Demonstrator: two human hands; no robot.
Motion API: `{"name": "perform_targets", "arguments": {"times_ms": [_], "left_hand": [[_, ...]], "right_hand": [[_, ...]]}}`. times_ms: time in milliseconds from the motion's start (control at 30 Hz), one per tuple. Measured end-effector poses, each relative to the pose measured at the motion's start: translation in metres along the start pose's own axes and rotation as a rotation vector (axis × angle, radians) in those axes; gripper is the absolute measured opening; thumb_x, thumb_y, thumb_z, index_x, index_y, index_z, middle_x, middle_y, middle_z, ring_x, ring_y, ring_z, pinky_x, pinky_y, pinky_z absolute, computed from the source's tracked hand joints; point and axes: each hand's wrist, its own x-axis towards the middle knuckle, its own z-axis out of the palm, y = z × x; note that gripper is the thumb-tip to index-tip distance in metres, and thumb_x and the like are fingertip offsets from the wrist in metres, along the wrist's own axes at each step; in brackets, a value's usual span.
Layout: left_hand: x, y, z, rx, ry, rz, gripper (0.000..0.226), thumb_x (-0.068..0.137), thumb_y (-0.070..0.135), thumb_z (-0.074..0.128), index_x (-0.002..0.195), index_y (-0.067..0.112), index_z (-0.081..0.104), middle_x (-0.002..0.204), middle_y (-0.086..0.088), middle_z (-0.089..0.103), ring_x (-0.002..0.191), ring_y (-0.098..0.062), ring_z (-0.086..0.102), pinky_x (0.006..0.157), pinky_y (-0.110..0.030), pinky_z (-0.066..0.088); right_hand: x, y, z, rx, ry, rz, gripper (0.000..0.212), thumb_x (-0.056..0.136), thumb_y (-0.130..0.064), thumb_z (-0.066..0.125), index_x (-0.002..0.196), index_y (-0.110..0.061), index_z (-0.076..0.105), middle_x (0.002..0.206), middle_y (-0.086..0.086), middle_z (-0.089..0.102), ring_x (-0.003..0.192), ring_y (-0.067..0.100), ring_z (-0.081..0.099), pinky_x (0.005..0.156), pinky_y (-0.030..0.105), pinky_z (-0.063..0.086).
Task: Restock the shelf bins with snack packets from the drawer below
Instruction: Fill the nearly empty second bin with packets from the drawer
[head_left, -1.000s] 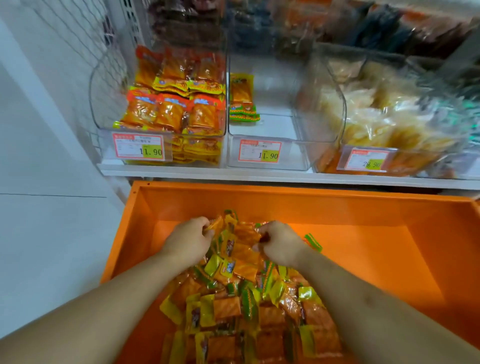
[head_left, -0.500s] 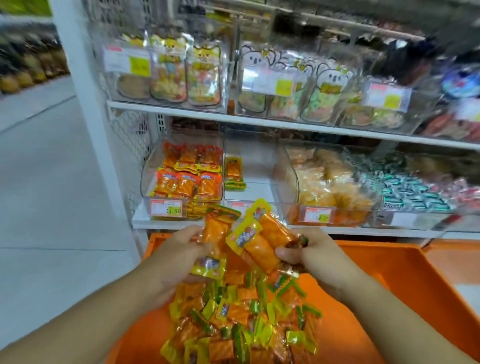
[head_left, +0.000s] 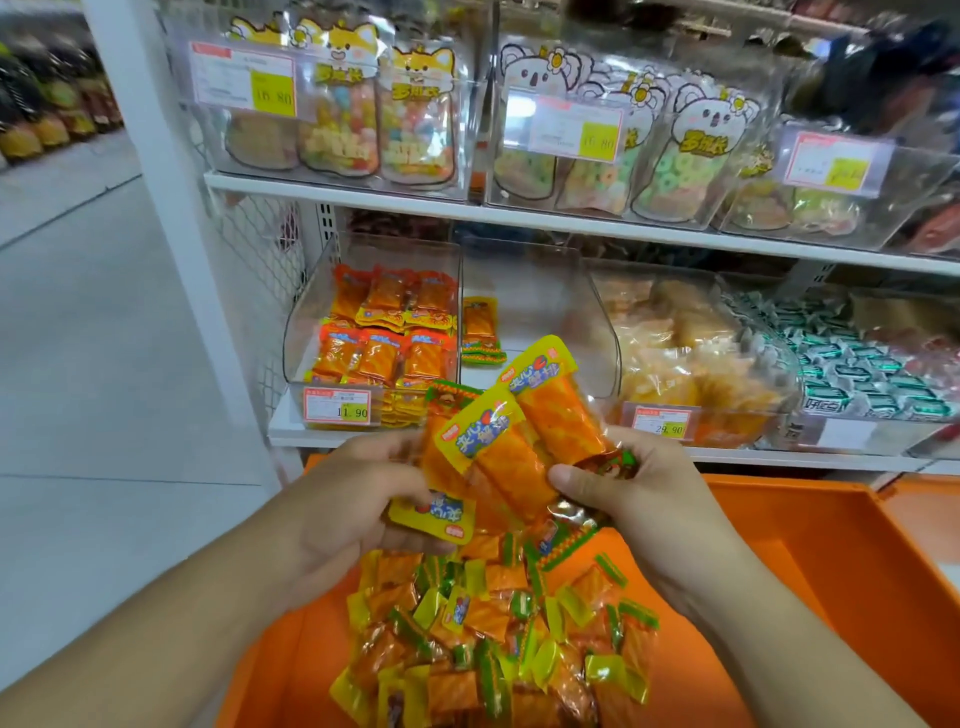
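My left hand (head_left: 358, 499) and my right hand (head_left: 639, 493) hold between them a bunch of orange snack packets (head_left: 511, 441) with yellow and green ends, lifted above the orange drawer (head_left: 831, 561). A heap of the same packets (head_left: 493, 634) lies in the drawer below my hands. Straight ahead on the lower shelf stands a clear middle bin (head_left: 540, 312), nearly empty, with a few matching packets (head_left: 480, 327) at its back left. The clear bin to its left (head_left: 311, 332) holds rows of orange packets (head_left: 389, 332).
A bin of pale yellow snacks (head_left: 685, 358) stands right of the middle bin, then green-and-white sweets (head_left: 852, 364). The upper shelf (head_left: 467, 208) carries clear bins of candy bags. A white upright post (head_left: 171, 208) and tiled floor (head_left: 78, 338) lie to the left.
Both hands have risen out of the drawer with a bunch of packets gripped between them, and my view has tilted up toward the shelves.
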Motion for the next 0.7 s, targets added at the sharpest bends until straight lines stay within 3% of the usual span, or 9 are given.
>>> {"name": "perform_targets", "arguments": {"times_ms": [133,233,333,400,467,567,633,700], "left_hand": [[0.014,0.003,-0.008,0.042,-0.124,-0.015,0.049,0.078,-0.004,0.06,0.123,0.012,0.072,0.119,-0.02,0.073,0.102,-0.044,0.072,0.083,-0.052,0.062],[0.02,0.002,-0.011,0.137,-0.293,-0.091,0.042,0.081,0.013,0.075,0.123,0.013,0.072,0.122,-0.019,0.073,0.112,-0.043,0.07,0.092,-0.053,0.059],[0.022,-0.005,-0.004,0.179,-0.243,-0.085,0.027,0.093,0.023,0.074,0.119,0.013,0.073,0.112,-0.018,0.076,0.092,-0.033,0.076,0.065,-0.038,0.061],[0.022,-0.008,0.0,0.184,-0.217,-0.071,0.025,0.094,0.021,0.071,0.117,0.011,0.073,0.109,-0.019,0.076,0.086,-0.033,0.076,0.057,-0.034,0.059],[0.02,-0.007,0.0,0.181,-0.225,-0.082,0.025,0.094,0.018,0.071,0.116,0.007,0.072,0.111,-0.021,0.076,0.093,-0.039,0.076,0.058,-0.035,0.06],[0.018,-0.003,-0.002,0.169,-0.213,-0.092,0.023,0.095,0.012,0.069,0.116,0.003,0.071,0.112,-0.023,0.075,0.097,-0.042,0.075,0.059,-0.036,0.061],[0.017,-0.002,-0.002,0.156,-0.163,-0.093,0.018,0.096,0.01,0.068,0.113,0.004,0.072,0.109,-0.021,0.076,0.094,-0.039,0.076,0.059,-0.037,0.063],[0.015,-0.002,-0.004,0.128,-0.084,-0.073,0.017,0.096,0.01,0.068,0.111,0.006,0.074,0.106,-0.02,0.077,0.09,-0.037,0.077,0.057,-0.037,0.062]], "right_hand": [[0.016,-0.004,0.0,-0.187,-0.08,-0.051,0.019,0.084,-0.006,0.082,0.083,-0.025,0.082,0.083,0.002,0.08,0.076,0.016,0.077,0.069,0.025,0.057],[0.023,-0.007,0.001,-0.336,-0.155,-0.093,0.021,0.083,-0.005,0.084,0.077,-0.024,0.08,0.078,-0.001,0.079,0.07,0.011,0.073,0.065,0.023,0.056],[0.025,-0.004,0.001,-0.398,-0.176,-0.125,0.018,0.082,-0.006,0.085,0.079,-0.022,0.079,0.079,-0.006,0.079,0.072,0.007,0.074,0.065,0.019,0.054],[0.025,0.0,0.0,-0.394,-0.166,-0.123,0.021,0.082,-0.007,0.086,0.075,-0.024,0.077,0.075,-0.008,0.078,0.067,0.005,0.072,0.062,0.016,0.051],[0.025,0.003,-0.002,-0.369,-0.135,-0.115,0.022,0.084,-0.008,0.084,0.072,-0.023,0.075,0.071,-0.005,0.076,0.062,0.007,0.07,0.058,0.021,0.051],[0.025,0.004,-0.009,-0.267,-0.048,-0.121,0.011,0.09,-0.011,0.079,0.081,-0.012,0.073,0.071,0.01,0.074,0.066,0.033,0.072,0.06,0.043,0.056],[0.025,0.002,-0.017,-0.152,-0.01,-0.132,0.004,0.092,-0.007,0.074,0.09,-0.005,0.071,0.074,0.015,0.071,0.067,0.041,0.068,0.054,0.044,0.053],[0.023,-0.001,-0.024,-0.046,-0.036,-0.119,0.01,0.093,-0.004,0.07,0.103,-0.005,0.067,0.079,0.013,0.069,0.064,0.035,0.067,0.053,0.041,0.05]]}}
